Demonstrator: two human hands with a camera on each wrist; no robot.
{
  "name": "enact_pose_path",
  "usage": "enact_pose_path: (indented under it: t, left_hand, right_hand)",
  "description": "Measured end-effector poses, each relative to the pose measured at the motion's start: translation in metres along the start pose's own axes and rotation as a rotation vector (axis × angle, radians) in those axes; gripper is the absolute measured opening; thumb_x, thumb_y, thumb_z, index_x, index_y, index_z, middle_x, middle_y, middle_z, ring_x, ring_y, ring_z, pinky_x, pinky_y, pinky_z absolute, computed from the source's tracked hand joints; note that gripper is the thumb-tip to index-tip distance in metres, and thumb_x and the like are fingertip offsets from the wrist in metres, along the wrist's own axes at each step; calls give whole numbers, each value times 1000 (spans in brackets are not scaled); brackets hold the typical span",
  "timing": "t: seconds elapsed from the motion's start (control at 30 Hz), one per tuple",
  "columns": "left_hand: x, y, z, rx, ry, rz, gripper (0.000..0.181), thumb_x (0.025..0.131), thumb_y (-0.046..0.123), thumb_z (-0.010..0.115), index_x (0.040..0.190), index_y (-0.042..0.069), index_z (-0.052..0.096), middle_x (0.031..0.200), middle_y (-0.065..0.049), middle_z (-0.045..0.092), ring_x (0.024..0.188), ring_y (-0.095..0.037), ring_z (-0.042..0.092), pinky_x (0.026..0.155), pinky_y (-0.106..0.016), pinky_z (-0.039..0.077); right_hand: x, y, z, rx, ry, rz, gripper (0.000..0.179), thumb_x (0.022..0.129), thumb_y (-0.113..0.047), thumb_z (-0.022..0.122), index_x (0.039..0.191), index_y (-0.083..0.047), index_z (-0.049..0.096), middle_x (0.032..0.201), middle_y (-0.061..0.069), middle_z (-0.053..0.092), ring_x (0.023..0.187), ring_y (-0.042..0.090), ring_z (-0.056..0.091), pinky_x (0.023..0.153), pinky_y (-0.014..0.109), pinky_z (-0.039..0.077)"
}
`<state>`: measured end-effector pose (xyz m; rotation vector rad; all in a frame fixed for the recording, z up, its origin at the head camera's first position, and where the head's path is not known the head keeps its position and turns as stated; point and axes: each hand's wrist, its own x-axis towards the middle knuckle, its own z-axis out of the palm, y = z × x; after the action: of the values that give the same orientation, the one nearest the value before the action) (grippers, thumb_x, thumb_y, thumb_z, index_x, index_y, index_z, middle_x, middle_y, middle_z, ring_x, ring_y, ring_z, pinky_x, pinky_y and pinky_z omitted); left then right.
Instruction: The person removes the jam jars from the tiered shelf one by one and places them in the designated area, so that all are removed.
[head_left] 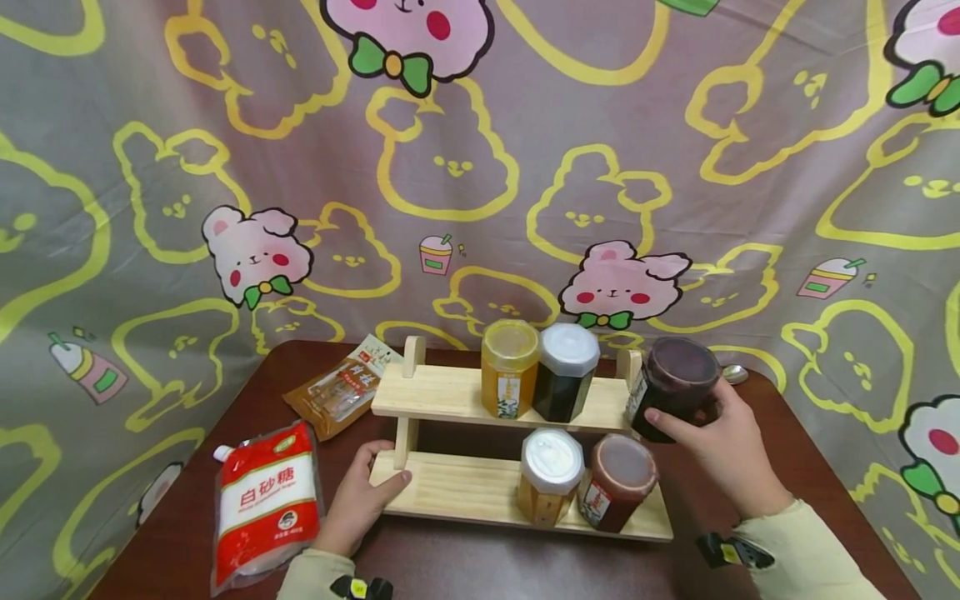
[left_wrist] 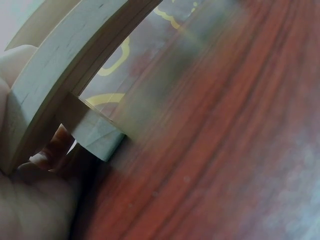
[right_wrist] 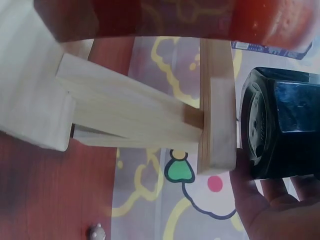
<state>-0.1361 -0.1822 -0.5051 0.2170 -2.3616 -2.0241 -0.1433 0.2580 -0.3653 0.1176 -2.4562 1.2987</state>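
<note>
A two-tier wooden rack [head_left: 450,483] stands on the table. My left hand [head_left: 363,498] grips the left end of its lower shelf, thumb on top; the left wrist view shows the hand [left_wrist: 35,200] against the wood. My right hand [head_left: 723,442] holds a dark jar [head_left: 675,392], tilted, at the right end of the upper shelf. In the right wrist view this jar [right_wrist: 295,125] shows its base beside the shelf's edge. A yellow jar [head_left: 510,371] and a white-lidded dark jar [head_left: 564,375] stand on the upper shelf. Below are a white-lidded amber jar [head_left: 551,475] and a reddish jar [head_left: 618,483].
Left of the rack lies a red-and-white sugar pouch [head_left: 268,504] with a spout. A brown packet [head_left: 345,387] lies behind it, near the rack's left end. A metal spoon [head_left: 735,374] shows behind my right hand. A patterned cloth [head_left: 480,167] hangs behind the table [head_left: 465,571].
</note>
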Motion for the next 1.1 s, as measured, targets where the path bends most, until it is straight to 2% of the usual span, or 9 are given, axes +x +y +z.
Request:
enact_pose_path:
  t: [0.3,0.63,0.8,1.0,1.1]
  left_hand:
    - [1,0,0,5,-3,0,53,85,7,78,129,5,47,115,-15,64,93,-18,62,79,-28,50]
    - [2,1,0,15,-11,-16,53,86,9,77,130,5,47,120,-16,63,95,-18,62,80,-29,50]
    - [2,1,0,18,-13,-16,53,86,9,77,130,4,47,120,-16,63,96,-19,62,81,-29,50]
    - [1,1,0,3,-18,-6,53,86,8,77,130,4,46,118,-16,63,95,-18,62,80,-28,51]
    - [1,1,-1,-4,-24,-3,53,87,9,77,130,4,46,119,-16,63,95,-18,62,80,-28,51]
  right_hand:
    - [-3,7,-8,-24,19,13,72,82,-21,86,143,-12,49,126,6,59,98,-10,58,75,12,49]
    - [-5,11,-16,-47,72,14,71,80,-18,87,140,-8,51,118,-6,59,97,-9,57,75,9,46]
    - [-5,14,-22,-71,79,40,72,80,-21,87,140,-7,50,122,1,59,96,-11,54,73,9,45]
    - [-7,18,-28,-93,89,50,74,80,-22,87,142,-8,49,123,3,58,97,-12,52,74,8,44]
    - [-7,19,-31,-89,82,84,75,81,-24,86,143,-7,47,124,5,56,99,-11,49,74,7,42]
